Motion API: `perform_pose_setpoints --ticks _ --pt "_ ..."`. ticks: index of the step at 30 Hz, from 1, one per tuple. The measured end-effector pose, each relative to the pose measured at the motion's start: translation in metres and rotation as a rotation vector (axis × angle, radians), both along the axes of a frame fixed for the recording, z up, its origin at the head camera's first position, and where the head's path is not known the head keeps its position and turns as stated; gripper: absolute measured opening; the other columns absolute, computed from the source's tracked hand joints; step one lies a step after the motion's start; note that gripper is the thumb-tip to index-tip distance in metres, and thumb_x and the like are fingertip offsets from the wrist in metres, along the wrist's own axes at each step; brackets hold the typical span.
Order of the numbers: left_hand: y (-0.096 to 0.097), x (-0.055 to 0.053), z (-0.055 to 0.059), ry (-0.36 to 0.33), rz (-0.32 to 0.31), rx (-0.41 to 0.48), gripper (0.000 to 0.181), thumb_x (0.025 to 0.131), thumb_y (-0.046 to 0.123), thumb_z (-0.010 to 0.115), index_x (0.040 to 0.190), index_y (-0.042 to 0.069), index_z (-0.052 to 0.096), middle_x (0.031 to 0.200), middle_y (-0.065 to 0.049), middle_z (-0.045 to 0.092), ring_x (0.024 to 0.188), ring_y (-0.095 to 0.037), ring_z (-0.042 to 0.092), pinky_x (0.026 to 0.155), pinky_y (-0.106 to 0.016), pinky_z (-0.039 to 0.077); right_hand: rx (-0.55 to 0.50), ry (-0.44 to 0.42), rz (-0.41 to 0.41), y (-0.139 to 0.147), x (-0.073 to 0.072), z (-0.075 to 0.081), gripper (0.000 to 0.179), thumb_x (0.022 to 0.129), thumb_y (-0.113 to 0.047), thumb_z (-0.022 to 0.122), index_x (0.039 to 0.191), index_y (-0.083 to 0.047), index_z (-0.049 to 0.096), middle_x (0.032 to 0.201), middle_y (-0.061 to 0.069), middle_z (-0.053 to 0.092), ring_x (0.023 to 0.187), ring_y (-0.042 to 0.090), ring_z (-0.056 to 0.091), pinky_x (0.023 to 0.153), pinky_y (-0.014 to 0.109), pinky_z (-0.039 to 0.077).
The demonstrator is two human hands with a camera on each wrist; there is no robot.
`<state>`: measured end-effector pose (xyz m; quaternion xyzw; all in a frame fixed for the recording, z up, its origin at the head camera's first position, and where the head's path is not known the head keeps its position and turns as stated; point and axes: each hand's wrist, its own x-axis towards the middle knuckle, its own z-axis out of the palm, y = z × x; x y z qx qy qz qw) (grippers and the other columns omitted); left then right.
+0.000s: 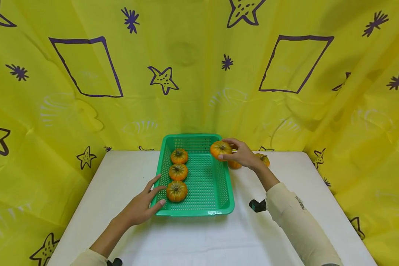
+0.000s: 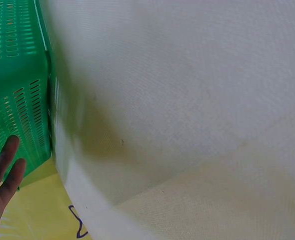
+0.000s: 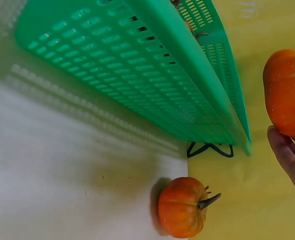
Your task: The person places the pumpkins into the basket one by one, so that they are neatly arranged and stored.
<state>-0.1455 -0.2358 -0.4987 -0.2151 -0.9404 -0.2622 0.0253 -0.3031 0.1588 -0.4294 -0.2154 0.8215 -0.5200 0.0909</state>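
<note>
My right hand [image 1: 242, 154] grips a small orange pumpkin [image 1: 221, 149] between thumb and fingers, above the right rim of a green plastic basket [image 1: 199, 213]. In the right wrist view this held pumpkin [image 3: 287, 95] is raised off the table, at the frame's edge. Inside the basket, a far pumpkin [image 1: 179, 156], a middle pumpkin [image 1: 178, 172] and a near pumpkin [image 1: 177, 191] form a row along the left wall. My left hand [image 1: 141, 207] is at the basket's left rim with its fingers spread; two straight fingers show beside the outer wall in the left wrist view.
Right of the basket, one pumpkin [image 1: 234, 164] is partly hidden under my right hand, and another pumpkin [image 1: 262, 159] lies behind the wrist. The white table [image 1: 119, 177] meets a yellow patterned curtain [image 1: 193, 111] at the back and sides.
</note>
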Motion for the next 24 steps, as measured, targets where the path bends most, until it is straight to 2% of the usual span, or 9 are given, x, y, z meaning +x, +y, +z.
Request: perform_pose_setpoints --ticks 6,8,16,24 --pt "0.0 0.0 0.0 0.0 -0.001 0.002 0.05 0.101 0.042 0.056 0.144 0.016 0.054 0.167 -0.004 0.019 0.117 -0.039 0.065 0.084 -0.054 0.056 0.01 0.005 0.006 -0.014 -0.003 0.002 0.067 0.089 -0.017 0.076 0.148 -0.006 0.048 0.146 0.019 0.049 0.121 0.036 0.053 0.091 0.039 0.051" --pt "0.0 0.0 0.0 0.001 -0.002 0.001 0.05 0.101 0.043 0.056 0.144 0.016 0.054 0.167 -0.004 0.019 0.116 -0.038 0.065 0.083 -0.053 0.056 0.01 0.001 0.008 -0.018 -0.005 0.002 0.066 0.089 -0.017 0.076 0.148 -0.006 0.048 0.145 0.02 0.049 0.119 0.037 0.054 0.091 0.04 0.051" --pt "0.0 0.0 -0.002 0.01 -0.002 0.001 0.049 0.101 0.042 0.056 0.143 0.016 0.055 0.167 -0.003 0.019 0.115 -0.037 0.066 0.084 -0.053 0.056 0.062 0.004 0.0 -0.034 -0.01 0.003 0.064 0.091 -0.02 0.076 0.148 -0.009 0.049 0.151 0.017 0.045 0.131 0.041 0.047 0.103 0.053 0.046" --pt "0.0 0.0 0.001 -0.001 -0.006 0.013 0.049 0.101 0.041 0.057 0.143 0.016 0.055 0.167 -0.005 0.02 0.107 -0.034 0.069 0.08 -0.05 0.056 0.091 -0.012 0.009 -0.047 -0.018 0.002 0.07 0.091 -0.024 0.076 0.15 -0.006 0.045 0.14 0.018 0.052 0.121 0.036 0.051 0.093 0.044 0.049"
